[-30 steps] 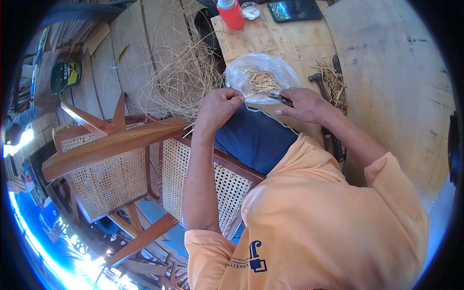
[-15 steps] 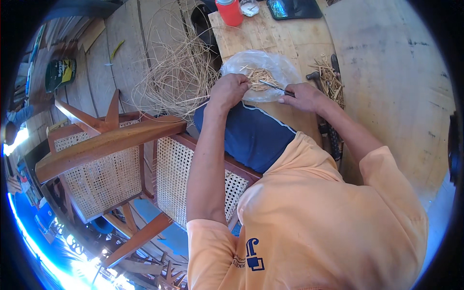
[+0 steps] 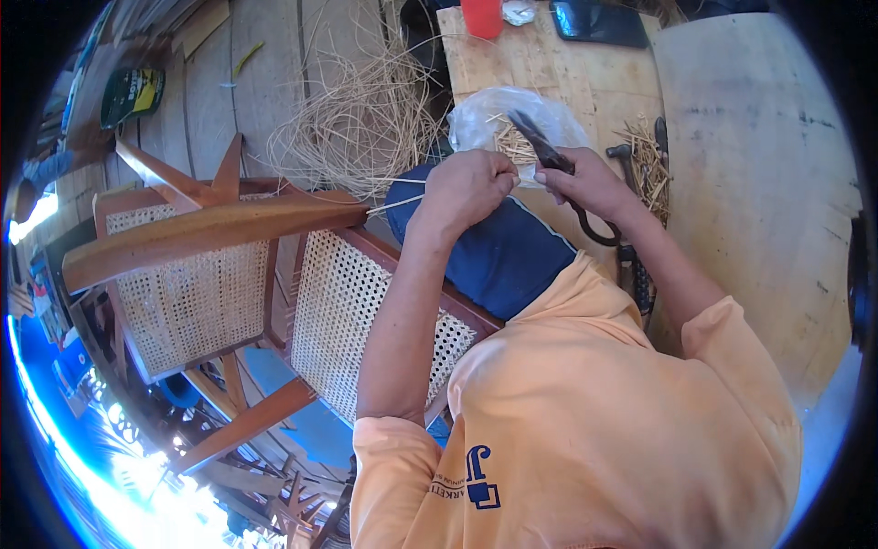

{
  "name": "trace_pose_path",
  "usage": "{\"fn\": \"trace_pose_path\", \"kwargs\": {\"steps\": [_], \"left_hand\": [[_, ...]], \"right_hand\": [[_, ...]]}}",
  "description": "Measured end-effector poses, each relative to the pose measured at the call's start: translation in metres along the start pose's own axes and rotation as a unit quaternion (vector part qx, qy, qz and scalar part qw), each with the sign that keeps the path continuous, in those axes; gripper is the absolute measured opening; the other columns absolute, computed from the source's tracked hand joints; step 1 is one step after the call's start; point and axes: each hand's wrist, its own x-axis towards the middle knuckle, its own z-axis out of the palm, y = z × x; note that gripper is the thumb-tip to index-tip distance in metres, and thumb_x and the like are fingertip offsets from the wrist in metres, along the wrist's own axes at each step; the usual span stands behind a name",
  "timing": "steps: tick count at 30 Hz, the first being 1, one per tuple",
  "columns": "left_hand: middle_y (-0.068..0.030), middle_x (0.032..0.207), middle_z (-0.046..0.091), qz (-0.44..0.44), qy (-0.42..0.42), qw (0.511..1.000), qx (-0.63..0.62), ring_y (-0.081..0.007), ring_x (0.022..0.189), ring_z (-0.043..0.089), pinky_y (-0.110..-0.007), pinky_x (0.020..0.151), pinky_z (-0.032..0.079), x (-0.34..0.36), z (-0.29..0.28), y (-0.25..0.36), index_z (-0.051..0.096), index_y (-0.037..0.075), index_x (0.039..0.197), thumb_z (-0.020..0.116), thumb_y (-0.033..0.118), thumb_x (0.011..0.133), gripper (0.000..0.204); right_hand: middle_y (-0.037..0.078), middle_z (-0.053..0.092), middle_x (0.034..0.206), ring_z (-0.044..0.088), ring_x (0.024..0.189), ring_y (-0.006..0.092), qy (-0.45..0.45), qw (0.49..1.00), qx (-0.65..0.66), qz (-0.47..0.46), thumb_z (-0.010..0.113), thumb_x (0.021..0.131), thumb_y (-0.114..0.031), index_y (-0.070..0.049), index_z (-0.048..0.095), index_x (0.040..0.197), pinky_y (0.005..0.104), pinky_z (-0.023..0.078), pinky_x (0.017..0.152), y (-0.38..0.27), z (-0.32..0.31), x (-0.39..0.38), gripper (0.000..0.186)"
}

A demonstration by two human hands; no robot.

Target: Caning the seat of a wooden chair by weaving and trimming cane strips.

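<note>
Head view: at upper centre of the frame the left hand (image 3: pixel 465 188) pinches a thin cane strand (image 3: pixel 395 205), its grip closed on the strip, which runs left toward the wooden chair frame (image 3: pixel 210 229). Just to its right, the right hand (image 3: pixel 590 183) has its grip clamped on dark scissors (image 3: pixel 547 154), blades pointing up-left. Behind both hands lies a clear plastic bag (image 3: pixel 476 114) of cane offcuts on the plywood desk (image 3: pixel 732 137). A loose cane bundle (image 3: pixel 361 123) sprawls on the floor, upper centre-left. Woven cane panels (image 3: pixel 343 306) fill the middle left.
</note>
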Motion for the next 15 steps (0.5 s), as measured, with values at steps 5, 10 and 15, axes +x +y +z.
{"fn": "trace_pose_path", "kwargs": {"steps": [5,10,15], "left_hand": [[-0.0136,0.079,0.063,-0.004,0.012,1.000,0.015,-0.0307,0.077,0.060,-0.039,0.068,0.046,0.000,-0.003,0.000,0.066,0.011,0.085,0.052,0.023,0.076,0.020],[-0.0155,0.077,0.062,0.031,0.038,0.999,-0.001,-0.0299,0.073,0.060,-0.036,0.067,0.045,-0.006,-0.002,-0.003,0.064,0.005,0.089,0.055,0.023,0.076,0.024],[-0.0135,0.076,0.063,-0.022,0.045,0.998,0.024,-0.0259,0.071,0.060,-0.034,0.066,0.045,-0.013,-0.018,-0.016,0.065,0.005,0.089,0.058,0.021,0.075,0.022]], "right_hand": [[0.000,0.049,0.058,0.046,0.050,0.0077,-0.025,0.999,0.040,0.022,0.059,0.078,-0.018,-0.003,0.054,0.079,0.0219,0.037,0.047,-0.016,0.001,-0.007,0.016],[-0.001,0.047,0.055,0.044,0.048,0.0073,-0.017,0.999,-0.022,0.026,0.058,0.078,-0.016,-0.003,0.053,0.077,0.0221,0.035,0.045,-0.018,0.000,-0.006,0.014],[-0.001,0.045,0.055,0.042,0.047,0.0070,-0.004,0.999,-0.004,0.045,0.058,0.079,-0.017,-0.003,0.052,0.078,0.0222,0.035,0.044,-0.014,-0.004,-0.001,0.016]]}}
